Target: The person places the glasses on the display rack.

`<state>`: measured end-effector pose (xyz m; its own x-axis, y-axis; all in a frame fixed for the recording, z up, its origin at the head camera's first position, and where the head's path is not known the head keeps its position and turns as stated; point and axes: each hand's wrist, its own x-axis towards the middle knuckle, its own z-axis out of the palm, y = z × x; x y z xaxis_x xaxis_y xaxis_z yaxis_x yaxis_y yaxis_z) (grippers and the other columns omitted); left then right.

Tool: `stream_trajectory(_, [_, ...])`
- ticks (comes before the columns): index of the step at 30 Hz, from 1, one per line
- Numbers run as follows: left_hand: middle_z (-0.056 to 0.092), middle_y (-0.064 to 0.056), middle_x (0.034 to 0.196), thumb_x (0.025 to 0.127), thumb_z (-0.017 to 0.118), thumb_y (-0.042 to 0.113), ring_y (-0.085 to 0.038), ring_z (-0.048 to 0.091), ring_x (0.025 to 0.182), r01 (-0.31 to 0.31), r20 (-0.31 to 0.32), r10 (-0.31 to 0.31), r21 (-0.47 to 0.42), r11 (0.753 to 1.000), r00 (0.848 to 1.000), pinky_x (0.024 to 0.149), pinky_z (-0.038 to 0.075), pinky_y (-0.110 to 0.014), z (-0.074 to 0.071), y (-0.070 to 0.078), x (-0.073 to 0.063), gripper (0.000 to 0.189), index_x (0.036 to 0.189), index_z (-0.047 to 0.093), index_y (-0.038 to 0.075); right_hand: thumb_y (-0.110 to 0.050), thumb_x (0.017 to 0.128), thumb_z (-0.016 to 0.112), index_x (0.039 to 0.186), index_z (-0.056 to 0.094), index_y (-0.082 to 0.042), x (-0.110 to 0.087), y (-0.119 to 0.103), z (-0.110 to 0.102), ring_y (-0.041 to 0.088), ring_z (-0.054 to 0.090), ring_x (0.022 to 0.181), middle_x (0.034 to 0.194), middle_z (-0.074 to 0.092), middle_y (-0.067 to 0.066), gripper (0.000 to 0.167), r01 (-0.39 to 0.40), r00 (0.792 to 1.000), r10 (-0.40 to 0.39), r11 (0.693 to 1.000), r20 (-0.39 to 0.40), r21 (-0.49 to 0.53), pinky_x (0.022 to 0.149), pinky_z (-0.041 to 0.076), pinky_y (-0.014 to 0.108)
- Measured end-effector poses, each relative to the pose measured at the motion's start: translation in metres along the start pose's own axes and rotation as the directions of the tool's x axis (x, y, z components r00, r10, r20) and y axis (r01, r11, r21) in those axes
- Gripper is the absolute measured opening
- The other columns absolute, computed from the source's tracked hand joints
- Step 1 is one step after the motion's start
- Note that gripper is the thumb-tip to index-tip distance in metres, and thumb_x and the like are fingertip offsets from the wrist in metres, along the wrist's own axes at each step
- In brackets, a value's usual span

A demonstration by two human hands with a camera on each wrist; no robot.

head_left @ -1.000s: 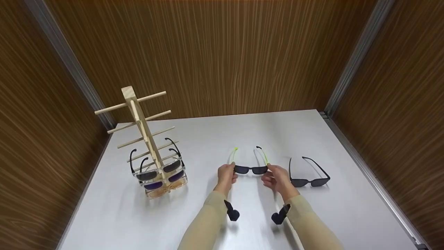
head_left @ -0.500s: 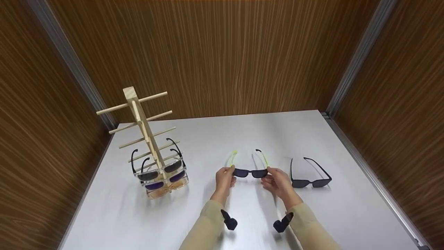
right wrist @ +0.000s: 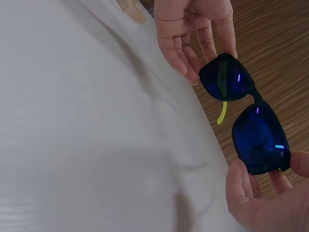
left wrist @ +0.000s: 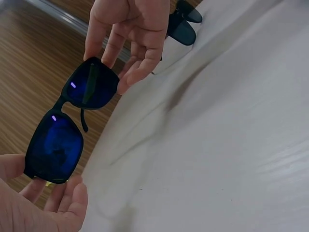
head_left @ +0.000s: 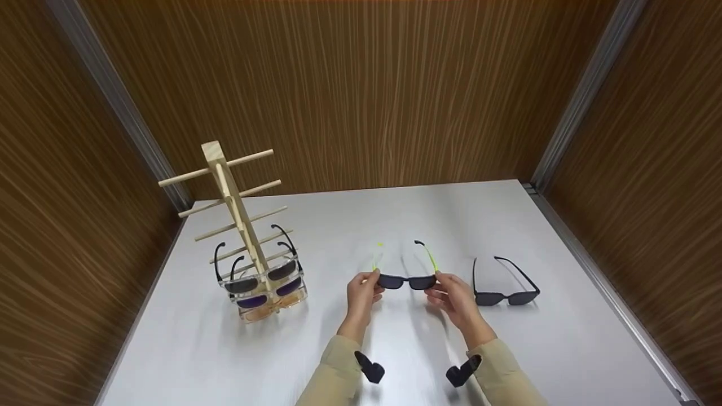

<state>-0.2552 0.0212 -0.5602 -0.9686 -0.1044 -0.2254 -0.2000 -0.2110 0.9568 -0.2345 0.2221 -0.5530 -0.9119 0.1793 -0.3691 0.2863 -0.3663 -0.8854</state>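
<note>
Between my two hands, above the white table, is a pair of sunglasses (head_left: 421, 282) with a black front, dark lenses and yellow-green temples with dark tips. My left hand (head_left: 361, 292) pinches its left end by the hinge, and my right hand (head_left: 456, 297) pinches the right end. The temples are unfolded and point away from me. Both wrist views show the lenses (left wrist: 55, 147) shining blue, with fingertips (right wrist: 235, 176) at the frame's outer corners. To the right of my right hand, black sunglasses (head_left: 506, 298) stand on the table with temples spread.
A wooden peg rack (head_left: 234, 208) stands at the left, its upper pegs bare. Several glasses (head_left: 265, 287) with clear frames hang stacked on its lower part. Wood-grain panels (head_left: 361, 96) enclose the white table (head_left: 338, 225) at the back and sides.
The held sunglasses and both hands have come slightly nearer to me. The left temple now looks thinner from this angle. The rack and the black sunglasses stay in place.
</note>
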Motion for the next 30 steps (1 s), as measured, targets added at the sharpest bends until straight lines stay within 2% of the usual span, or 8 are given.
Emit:
stream_trajectory(4, [0.064, -0.017, 0.084, 0.090, 0.062, 0.026, -0.034, 0.063, 0.082, -0.005, 0.007, 0.005, -0.015, 1.000, 1.000, 0.072, 0.053, -0.039, -0.003, 0.004, -0.006, 0.027, 0.095, 0.062, 0.000, -0.017, 0.093, 0.057, 0.108, 0.052, 0.002, -0.005, 0.001, 0.001, 0.021, 0.066, 0.073, 0.089, 0.064, 0.017, 0.025, 0.015, 1.000, -0.015, 1.000, 0.020, 0.009, 0.069, 0.055, 0.032])
stream_trajectory(10, [0.064, -0.020, 0.087, 0.091, 0.060, 0.021, -0.042, 0.062, 0.087, -0.008, 0.011, 0.008, 0.001, 1.000, 1.000, 0.075, 0.052, -0.045, -0.008, 0.009, -0.012, 0.026, 0.098, 0.061, -0.005, -0.016, 0.094, 0.056, 0.110, 0.053, 0.001, -0.013, -0.001, 0.000, 0.024, 0.066, 0.080, 0.093, 0.064, 0.018, 0.024, 0.001, 0.996, -0.003, 1.000, 0.085, 0.013, 0.075, 0.054, 0.036])
stream_trajectory(18, [0.065, -0.016, 0.084, 0.090, 0.063, 0.025, -0.029, 0.066, 0.077, -0.068, 0.006, 0.069, -0.017, 0.998, 0.998, 0.070, 0.054, -0.039, -0.012, 0.015, -0.021, 0.026, 0.093, 0.062, -0.001, -0.016, 0.093, 0.058, 0.109, 0.054, 0.000, -0.023, -0.006, 0.003, 0.029, 0.066, 0.087, 0.098, 0.064, 0.017, 0.023, 0.041, 0.994, -0.044, 0.999, 0.102, 0.027, 0.078, 0.053, 0.038])
stream_trajectory(21, [0.064, -0.021, 0.088, 0.091, 0.061, 0.022, -0.037, 0.064, 0.081, -0.088, 0.017, 0.088, -0.006, 0.996, 0.996, 0.073, 0.053, -0.042, -0.012, 0.027, -0.033, 0.027, 0.096, 0.061, -0.004, -0.016, 0.092, 0.059, 0.111, 0.054, 0.001, -0.025, -0.006, 0.004, 0.030, 0.065, 0.090, 0.099, 0.063, 0.016, 0.027, 0.062, 0.993, -0.065, 0.998, 0.099, 0.032, 0.079, 0.052, 0.040])
stream_trajectory(24, [0.063, -0.022, 0.089, 0.092, 0.059, 0.020, -0.041, 0.062, 0.086, -0.101, 0.026, 0.101, 0.005, 0.995, 0.995, 0.076, 0.052, -0.044, -0.014, 0.028, -0.038, 0.027, 0.098, 0.061, -0.006, -0.018, 0.091, 0.060, 0.114, 0.053, 0.003, -0.028, -0.005, 0.005, 0.031, 0.064, 0.093, 0.101, 0.062, 0.017, 0.032, 0.081, 0.992, -0.083, 0.996, 0.095, 0.030, 0.081, 0.051, 0.041])
stream_trajectory(28, [0.062, -0.015, 0.087, 0.091, 0.062, 0.023, -0.033, 0.064, 0.082, -0.113, 0.013, 0.113, 0.005, 0.994, 0.994, 0.074, 0.053, -0.040, -0.018, 0.017, -0.036, 0.027, 0.098, 0.062, -0.002, -0.019, 0.091, 0.062, 0.115, 0.053, 0.005, -0.032, 0.000, 0.007, 0.033, 0.064, 0.093, 0.101, 0.062, 0.018, 0.036, 0.111, 0.989, -0.113, 0.994, 0.099, 0.022, 0.081, 0.051, 0.041])
stream_trajectory(30, [0.062, -0.013, 0.086, 0.090, 0.062, 0.024, -0.030, 0.065, 0.081, -0.118, 0.007, 0.118, 0.008, 0.993, 0.993, 0.073, 0.053, -0.037, -0.021, 0.016, -0.039, 0.026, 0.098, 0.062, -0.002, -0.018, 0.090, 0.063, 0.115, 0.053, 0.007, -0.033, 0.003, 0.007, 0.033, 0.064, 0.092, 0.100, 0.061, 0.019, 0.037, 0.124, 0.986, -0.126, 0.992, 0.105, 0.026, 0.080, 0.052, 0.041])
